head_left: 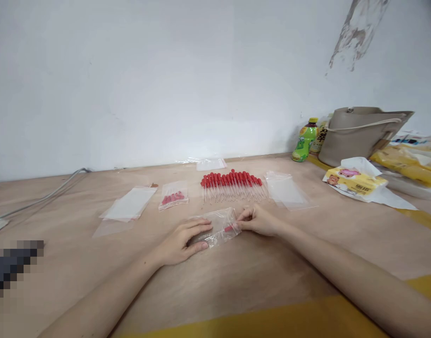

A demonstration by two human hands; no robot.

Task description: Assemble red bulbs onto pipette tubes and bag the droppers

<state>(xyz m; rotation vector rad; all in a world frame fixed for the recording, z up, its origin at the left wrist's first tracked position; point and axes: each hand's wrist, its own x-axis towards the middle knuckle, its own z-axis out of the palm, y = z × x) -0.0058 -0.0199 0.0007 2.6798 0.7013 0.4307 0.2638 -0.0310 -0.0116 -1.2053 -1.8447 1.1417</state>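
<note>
A clear plastic bag (219, 218) lies in front of me with a red bulb (229, 228) showing through its right part. My left hand (187, 239) rests on the bag's left side, fingers stretched out and thumb apart. At the bag's right edge, my right hand (254, 220) pinches thumb and fingers together at the end of this red-bulbed dropper; the fingertips hide the grip. Just beyond, a row of droppers (233, 180) with red bulbs and thin clear stems lies side by side. A small clear bag (173, 195) with several red bulbs in it sits to the left.
Flat clear bags (129, 204) lie at left, with more bags (289, 190) at right. Farther right are a tissue pack (356, 183), a green drink bottle (304, 143) and a grey-brown bag (356, 136). A cable (57, 188) runs along the left. The wall borders the back.
</note>
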